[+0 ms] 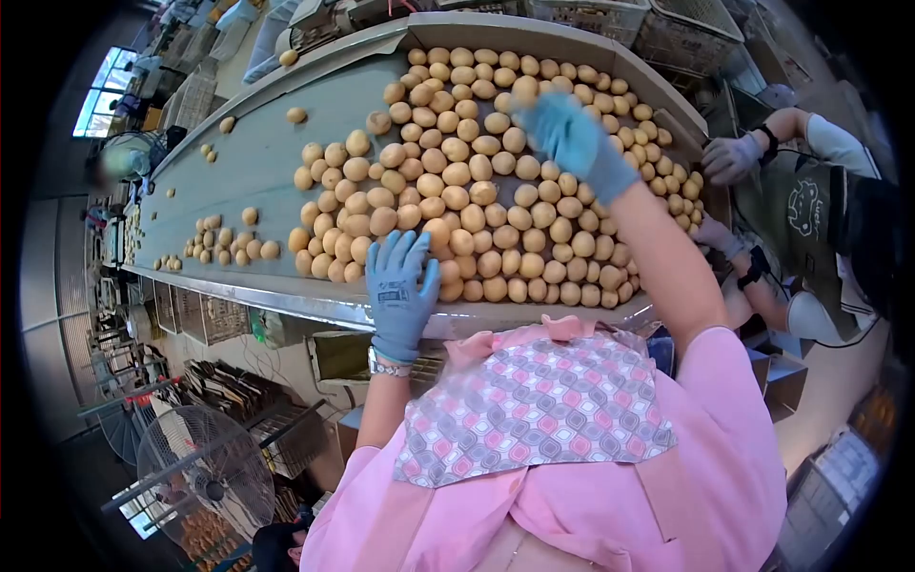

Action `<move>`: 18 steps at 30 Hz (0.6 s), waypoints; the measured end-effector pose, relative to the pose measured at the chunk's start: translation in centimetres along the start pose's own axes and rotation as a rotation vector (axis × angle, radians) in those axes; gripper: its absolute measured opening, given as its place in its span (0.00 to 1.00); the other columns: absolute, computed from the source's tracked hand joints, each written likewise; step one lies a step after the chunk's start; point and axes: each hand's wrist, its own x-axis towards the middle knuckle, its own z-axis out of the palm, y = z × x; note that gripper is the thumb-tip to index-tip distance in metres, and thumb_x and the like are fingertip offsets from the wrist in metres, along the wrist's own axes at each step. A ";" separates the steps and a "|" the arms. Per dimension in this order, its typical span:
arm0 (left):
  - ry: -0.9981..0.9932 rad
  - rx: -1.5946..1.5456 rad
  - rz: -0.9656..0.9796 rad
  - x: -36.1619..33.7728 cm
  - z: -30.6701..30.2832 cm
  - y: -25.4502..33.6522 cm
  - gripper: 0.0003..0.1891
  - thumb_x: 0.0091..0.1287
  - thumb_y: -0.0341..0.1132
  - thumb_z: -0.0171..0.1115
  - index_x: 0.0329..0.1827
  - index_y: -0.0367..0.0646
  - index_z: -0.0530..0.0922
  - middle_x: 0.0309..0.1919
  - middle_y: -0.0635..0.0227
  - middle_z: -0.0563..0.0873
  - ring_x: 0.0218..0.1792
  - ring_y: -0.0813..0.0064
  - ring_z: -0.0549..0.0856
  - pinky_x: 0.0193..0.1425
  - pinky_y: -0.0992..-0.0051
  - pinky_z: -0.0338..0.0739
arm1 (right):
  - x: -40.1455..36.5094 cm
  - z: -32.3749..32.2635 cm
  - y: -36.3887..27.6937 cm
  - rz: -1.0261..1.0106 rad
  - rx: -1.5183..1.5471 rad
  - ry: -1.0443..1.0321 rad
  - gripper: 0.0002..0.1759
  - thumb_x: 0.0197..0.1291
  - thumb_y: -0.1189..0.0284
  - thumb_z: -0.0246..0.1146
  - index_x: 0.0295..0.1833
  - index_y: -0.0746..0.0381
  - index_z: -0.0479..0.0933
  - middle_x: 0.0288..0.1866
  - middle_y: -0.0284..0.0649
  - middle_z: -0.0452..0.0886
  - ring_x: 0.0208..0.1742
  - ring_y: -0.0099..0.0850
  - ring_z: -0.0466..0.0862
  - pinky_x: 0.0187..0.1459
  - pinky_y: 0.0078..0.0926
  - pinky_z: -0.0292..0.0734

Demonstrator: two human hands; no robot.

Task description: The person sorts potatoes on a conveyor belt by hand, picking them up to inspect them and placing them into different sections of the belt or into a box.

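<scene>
A dense layer of round to oval, yellow-tan, potato-like produce (456, 150) covers the near part of a green conveyor belt (257, 162). My left hand (400, 291), in a grey-blue glove, lies at the belt's near edge with fingers stretched out toward the closest pieces. Its thumb is apart from the fingers, beside a few pieces. My right hand (567, 138), in a light blue glove, reaches over the middle of the pile and is smeared by motion. One blurred yellow piece (525, 91) shows right at its fingertips; I cannot tell whether it is gripped.
Raised side walls (553, 40) and a metal front rim (257, 294) border the belt. Smaller groups of produce (229, 242) lie farther left. At the right end stands a co-worker with gloved hands (732, 158) by the belt. Crates (691, 36) sit behind; a large fan (205, 472) stands lower left.
</scene>
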 end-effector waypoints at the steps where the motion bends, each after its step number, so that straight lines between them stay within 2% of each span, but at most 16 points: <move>1: 0.017 -0.018 -0.007 -0.4 0.2 -0.2 0.18 0.70 0.36 0.70 0.62 0.44 0.85 0.62 0.59 0.86 0.67 0.52 0.81 0.77 0.52 0.70 | 1.9 0.7 -2.0 -0.152 0.032 0.051 0.21 0.84 0.59 0.54 0.67 0.62 0.78 0.55 0.38 0.86 0.54 0.28 0.88 0.57 0.30 0.87; 2: 0.033 -0.035 -0.014 -1.1 0.6 -0.4 0.19 0.70 0.36 0.70 0.62 0.44 0.85 0.62 0.59 0.86 0.67 0.53 0.81 0.77 0.52 0.71 | 2.9 1.6 -3.0 -0.270 -0.029 0.090 0.21 0.84 0.58 0.53 0.67 0.62 0.78 0.55 0.38 0.87 0.55 0.29 0.88 0.57 0.30 0.87; 3: 0.050 -0.053 -0.021 -1.5 0.7 -0.5 0.19 0.70 0.37 0.70 0.63 0.44 0.85 0.62 0.58 0.86 0.67 0.53 0.81 0.77 0.53 0.71 | 2.9 2.6 -2.1 -0.310 -0.314 0.101 0.21 0.84 0.58 0.53 0.66 0.63 0.78 0.55 0.38 0.88 0.55 0.29 0.88 0.57 0.30 0.87; 4: 0.065 -0.048 -0.050 -1.6 0.7 -0.5 0.18 0.69 0.36 0.70 0.61 0.43 0.85 0.62 0.58 0.86 0.67 0.53 0.82 0.76 0.53 0.72 | 2.2 2.8 -0.3 -0.191 -1.013 0.029 0.19 0.82 0.62 0.54 0.68 0.58 0.78 0.52 0.39 0.89 0.54 0.33 0.90 0.53 0.34 0.87; 6: 0.097 -0.039 -0.109 -1.8 0.5 -0.6 0.17 0.69 0.34 0.71 0.59 0.41 0.86 0.61 0.57 0.87 0.66 0.53 0.83 0.74 0.54 0.74 | -1.1 6.8 4.0 -0.184 -2.052 -0.295 0.18 0.79 0.64 0.56 0.68 0.55 0.79 0.48 0.43 0.89 0.52 0.39 0.91 0.49 0.36 0.87; 7: 0.112 -0.033 -0.138 -1.9 0.5 -0.6 0.16 0.68 0.33 0.72 0.58 0.40 0.86 0.60 0.57 0.88 0.65 0.52 0.83 0.73 0.55 0.75 | -2.5 4.7 8.7 -0.409 -2.039 -0.193 0.19 0.76 0.63 0.59 0.67 0.54 0.78 0.46 0.45 0.88 0.50 0.44 0.90 0.46 0.39 0.87; 8: 0.110 -0.026 -0.139 -1.6 0.4 -0.5 0.16 0.68 0.34 0.72 0.58 0.41 0.87 0.59 0.57 0.88 0.65 0.52 0.83 0.72 0.56 0.75 | -3.5 4.7 11.1 -0.189 -2.018 -0.078 0.21 0.74 0.62 0.61 0.69 0.52 0.77 0.49 0.45 0.87 0.50 0.47 0.89 0.48 0.46 0.86; 11: 0.087 -0.036 -0.098 -0.5 0.2 -1.1 0.17 0.69 0.38 0.71 0.59 0.46 0.87 0.58 0.61 0.87 0.68 0.55 0.81 0.70 0.55 0.74 | -3.8 4.3 10.8 -0.367 -1.829 0.061 0.15 0.76 0.64 0.60 0.64 0.50 0.79 0.46 0.45 0.86 0.47 0.44 0.89 0.45 0.48 0.86; 12: -0.008 0.091 -0.087 -0.5 0.1 -2.9 0.17 0.70 0.40 0.70 0.60 0.48 0.86 0.61 0.62 0.86 0.69 0.54 0.80 0.70 0.55 0.74 | -3.8 2.4 10.8 -0.552 -1.607 0.015 0.17 0.76 0.63 0.61 0.66 0.53 0.78 0.46 0.49 0.86 0.50 0.46 0.88 0.50 0.46 0.84; 13: -0.034 0.104 -0.190 -0.2 0.0 -5.2 0.18 0.71 0.42 0.69 0.61 0.50 0.86 0.65 0.61 0.83 0.72 0.52 0.77 0.73 0.52 0.72 | -3.9 2.2 9.6 -0.469 -1.448 0.005 0.16 0.75 0.66 0.61 0.63 0.56 0.80 0.48 0.50 0.85 0.50 0.49 0.88 0.50 0.46 0.83; 14: 0.025 0.229 -0.115 0.9 -0.8 -7.0 0.19 0.72 0.42 0.68 0.63 0.50 0.85 0.67 0.58 0.81 0.74 0.50 0.74 0.75 0.47 0.68 | -4.1 0.7 9.4 -0.410 -1.316 0.035 0.16 0.76 0.64 0.62 0.63 0.57 0.80 0.51 0.48 0.85 0.50 0.47 0.87 0.51 0.44 0.83; 15: 0.186 0.376 -0.202 1.8 -1.1 -7.8 0.19 0.73 0.41 0.66 0.64 0.49 0.84 0.67 0.56 0.81 0.75 0.47 0.71 0.77 0.44 0.65 | -4.2 0.3 9.4 -0.412 -1.277 0.045 0.16 0.76 0.64 0.62 0.63 0.57 0.80 0.53 0.47 0.85 0.51 0.46 0.87 0.51 0.44 0.83; 17: 0.222 0.727 -0.355 2.3 -2.1 -11.3 0.18 0.74 0.39 0.65 0.64 0.47 0.85 0.66 0.54 0.81 0.73 0.44 0.73 0.78 0.45 0.66 | -4.6 0.0 9.5 -0.476 -1.290 0.047 0.16 0.75 0.64 0.63 0.63 0.56 0.81 0.56 0.46 0.85 0.52 0.46 0.87 0.52 0.43 0.83; 18: 0.267 0.484 -0.329 2.7 -2.4 -10.7 0.18 0.73 0.38 0.66 0.64 0.48 0.85 0.66 0.53 0.82 0.72 0.46 0.75 0.77 0.48 0.67 | -5.0 0.4 9.6 -0.539 -1.343 0.038 0.16 0.74 0.64 0.63 0.63 0.56 0.81 0.57 0.46 0.85 0.53 0.46 0.87 0.53 0.44 0.83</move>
